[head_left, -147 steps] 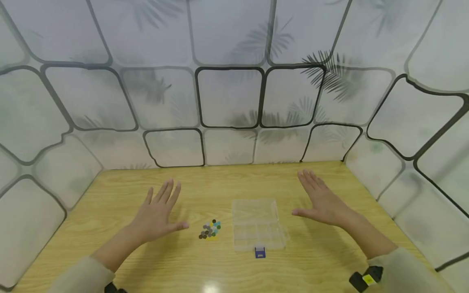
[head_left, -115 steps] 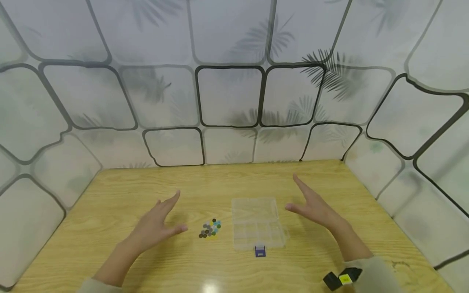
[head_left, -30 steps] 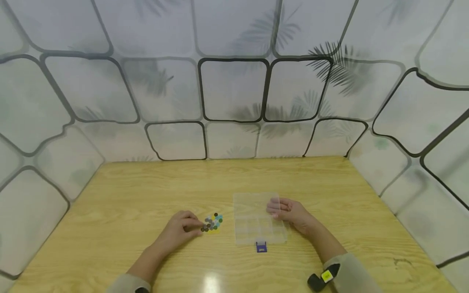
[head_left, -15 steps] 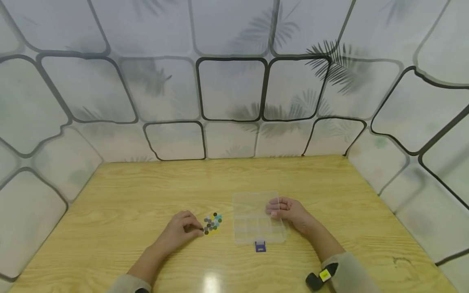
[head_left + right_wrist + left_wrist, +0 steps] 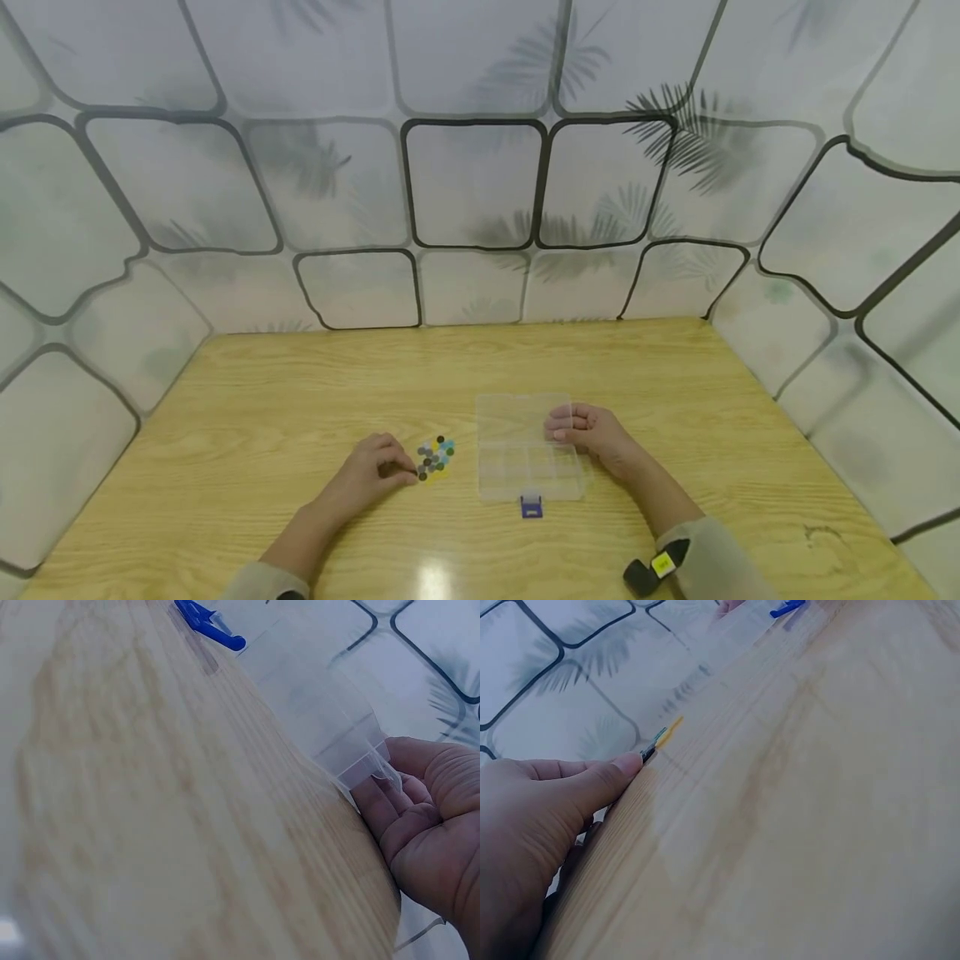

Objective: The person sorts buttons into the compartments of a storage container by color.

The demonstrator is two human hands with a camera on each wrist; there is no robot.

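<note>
In the head view, a pile of small flat discs [image 5: 440, 454], dark, grey, blue, green and yellow, lies left of centre on the table. My left hand [image 5: 367, 471] is at the pile's left edge, thumb and forefinger pinching a dark disc. The left wrist view shows the thumb tip [image 5: 630, 762] beside that dark disc [image 5: 649, 753]. A clear plastic compartment box [image 5: 528, 479] stands right of the pile, its lid [image 5: 517, 417] raised, its blue latch [image 5: 531, 507] in front. My right hand [image 5: 600, 435] grips the box's right side, its fingers partly seen through the lid.
The wooden table [image 5: 337, 375] meets patterned walls [image 5: 480, 192] at the back and sides. Both wrists wear dark cameras; the right one [image 5: 651, 571] carries a yellow label.
From wide apart and spread, both hands have come inward: the left to the discs, the right to the box. The leftmost dark disc has been picked from the pile. Over the last half second little moves.
</note>
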